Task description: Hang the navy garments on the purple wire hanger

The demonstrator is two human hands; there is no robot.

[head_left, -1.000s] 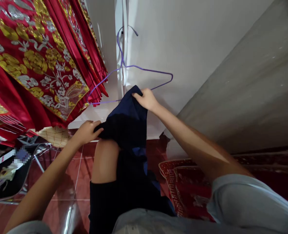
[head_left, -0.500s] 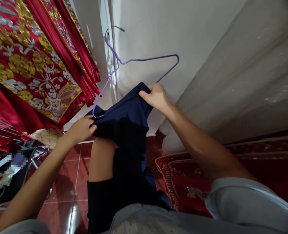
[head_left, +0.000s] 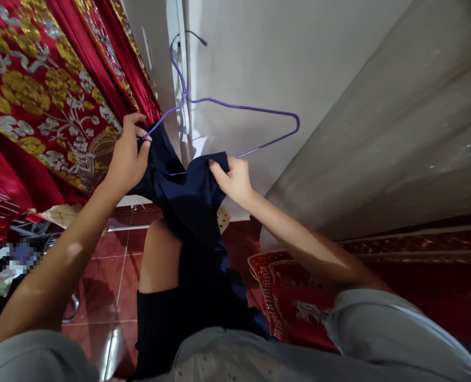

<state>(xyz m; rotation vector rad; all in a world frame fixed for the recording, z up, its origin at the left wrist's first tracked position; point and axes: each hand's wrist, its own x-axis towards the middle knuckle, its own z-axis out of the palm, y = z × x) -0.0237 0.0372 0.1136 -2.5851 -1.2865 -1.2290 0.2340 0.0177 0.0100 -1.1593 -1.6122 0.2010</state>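
Observation:
A purple wire hanger point(head_left: 243, 107) hangs tilted, its hook at the top. A dark navy garment point(head_left: 195, 185) drapes below it, with the hanger's left end inside its opening. My left hand point(head_left: 129, 154) is closed on the garment's left edge, where the hanger's left corner meets the cloth. At the opposite edge, my right hand point(head_left: 234, 179) pinches the cloth between thumb and fingers. The hanger's right corner sticks out bare above my right hand, and its lower bar passes behind that hand into the cloth.
Red cloth with gold and silver sequin flowers point(head_left: 28, 90) hangs at the left. A pale wall point(head_left: 267, 53) stands ahead, and a grey sheet-like surface point(head_left: 398, 132) slopes at the right. Red embroidered fabric point(head_left: 299, 297) lies lower right. A black chair seat point(head_left: 0, 297) holds small items.
My left hand has moved up with the garment's left edge, over the hanger's left corner. My right hand has shifted slightly left and down with the cloth. The hanger has tilted clockwise.

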